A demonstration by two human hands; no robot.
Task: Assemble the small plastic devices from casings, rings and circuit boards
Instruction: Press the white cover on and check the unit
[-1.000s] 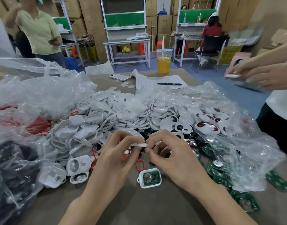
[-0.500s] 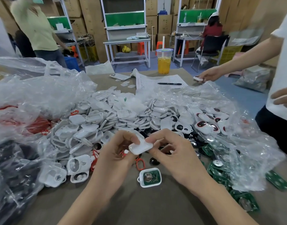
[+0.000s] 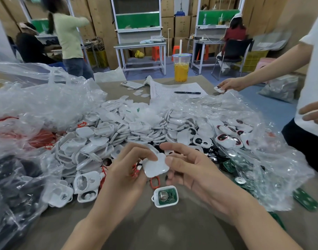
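White casing cover (image 3: pixel 155 166) at centre frame, pinched between both hands above the table (image 3: pixel 172 230). Left hand (image 3: pixel 126 170) closed on its left edge, thumb laid over the top face. Right hand (image 3: pixel 192 168) pressed against its right edge with thumb and forefinger, remaining fingers loosely curled. Red ring (image 3: pixel 154 183) just below the cover, flat on the table; more red visible behind the left fingers, too hidden to tell what. Open casing with green circuit board and coin cell (image 3: pixel 165 196) lower centre, just beneath the ring, apart from both hands. Heap of white casings (image 3: pixel 104 141) spread across mid-frame, partly under clear plastic bags (image 3: pixel 37 103). Loose green circuit boards (image 3: pixel 305 199) at lower right, some under plastic. Orange drink cup (image 3: pixel 181 68) with straw at upper centre, pen (image 3: pixel 187 92) on paper below it. Another person's hand (image 3: pixel 230 84) at upper right, holding a finished white device at the table edge.
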